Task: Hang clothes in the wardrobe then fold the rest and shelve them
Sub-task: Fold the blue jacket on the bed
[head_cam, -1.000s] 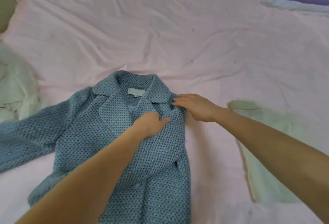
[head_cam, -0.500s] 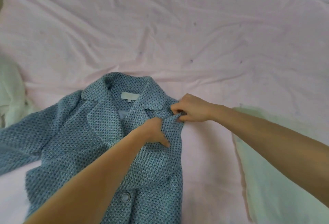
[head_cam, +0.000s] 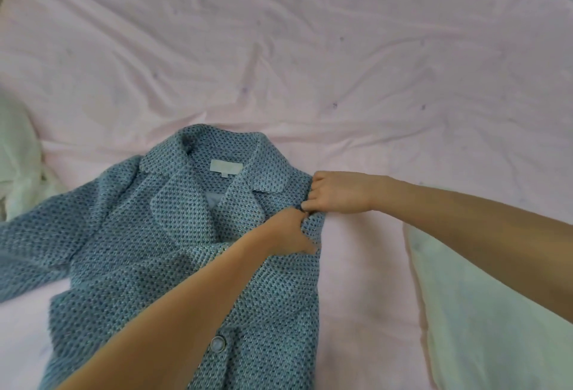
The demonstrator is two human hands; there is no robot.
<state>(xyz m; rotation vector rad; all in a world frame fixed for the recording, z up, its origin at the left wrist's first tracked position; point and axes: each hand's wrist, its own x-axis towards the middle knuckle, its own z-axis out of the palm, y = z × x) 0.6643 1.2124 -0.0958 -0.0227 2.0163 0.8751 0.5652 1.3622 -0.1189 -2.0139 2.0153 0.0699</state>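
I see the blue tweed jacket [head_cam: 173, 250] flat on the pink bedsheet [head_cam: 310, 48], collar far, hem near; right hand [head_cam: 339, 192] and left hand [head_cam: 286, 231] both pinch its right shoulder edge, fingers curled.

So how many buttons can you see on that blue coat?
1. A single pale button sits low on the blue coat front, beside the left forearm. More may be hidden under that arm or beyond the picture's lower edge.
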